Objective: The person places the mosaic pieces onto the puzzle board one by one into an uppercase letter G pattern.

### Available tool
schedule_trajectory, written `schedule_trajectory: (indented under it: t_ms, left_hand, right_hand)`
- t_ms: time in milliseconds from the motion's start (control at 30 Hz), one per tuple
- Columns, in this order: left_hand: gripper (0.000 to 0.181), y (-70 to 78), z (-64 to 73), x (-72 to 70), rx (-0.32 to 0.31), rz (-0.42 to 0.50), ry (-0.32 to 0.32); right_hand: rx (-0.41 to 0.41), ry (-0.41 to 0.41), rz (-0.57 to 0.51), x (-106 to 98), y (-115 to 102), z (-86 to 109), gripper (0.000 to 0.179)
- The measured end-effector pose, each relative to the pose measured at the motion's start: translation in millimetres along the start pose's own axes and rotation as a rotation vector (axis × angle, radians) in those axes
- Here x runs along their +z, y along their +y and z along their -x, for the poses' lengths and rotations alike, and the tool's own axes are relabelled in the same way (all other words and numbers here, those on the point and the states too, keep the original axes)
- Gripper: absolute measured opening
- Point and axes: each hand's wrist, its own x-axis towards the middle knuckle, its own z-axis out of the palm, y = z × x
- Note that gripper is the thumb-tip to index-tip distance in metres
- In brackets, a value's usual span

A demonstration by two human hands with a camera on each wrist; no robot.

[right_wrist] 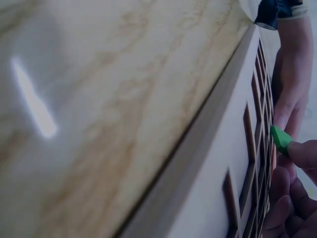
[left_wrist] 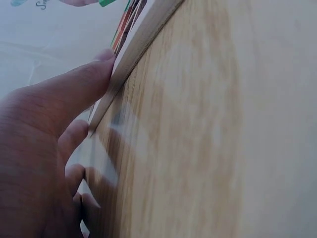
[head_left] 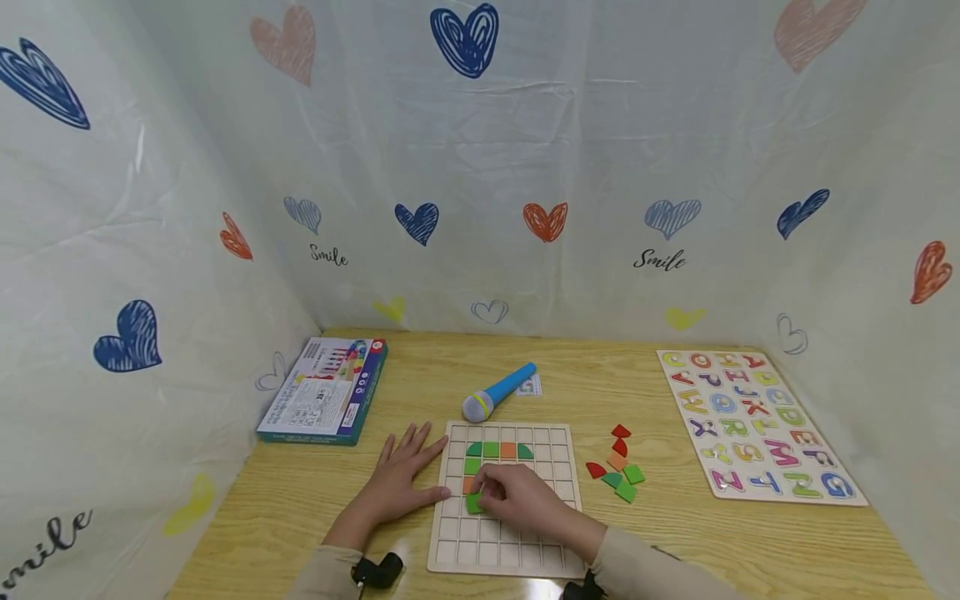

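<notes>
My right hand pinches a green square tile between thumb and finger, low over the wooden grid board. In the right wrist view the green tile shows tilted at the fingertips. Set in the board are a top row with a green square, an orange square and green quarter-rounds at both ends. Below its left end sit a green square and a partly covered orange square. Fingers spread, my left hand lies on the table, its thumb touching the board's left edge.
Loose red, orange and green tiles lie right of the board. Behind it is a blue toy microphone over a small printed card. A boxed set stands at the back left, an alphabet puzzle board at the right.
</notes>
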Motion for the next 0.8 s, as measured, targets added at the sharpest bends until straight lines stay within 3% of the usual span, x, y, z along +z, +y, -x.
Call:
schedule_trajectory:
  t_ms: [533, 800]
  left_hand:
    - [0.083, 0.2, 0.7, -1.0, 0.003, -0.004, -0.004]
    - [0.083, -0.2, 0.2, 0.3, 0.009, -0.01, 0.012]
  right_hand:
    - [0.013, -0.025, 0.133, 7.1, -12.5, -1.0, 0.015]
    - [-0.004, -0.037, 0.076, 4.8, -6.4, 0.5, 0.017]
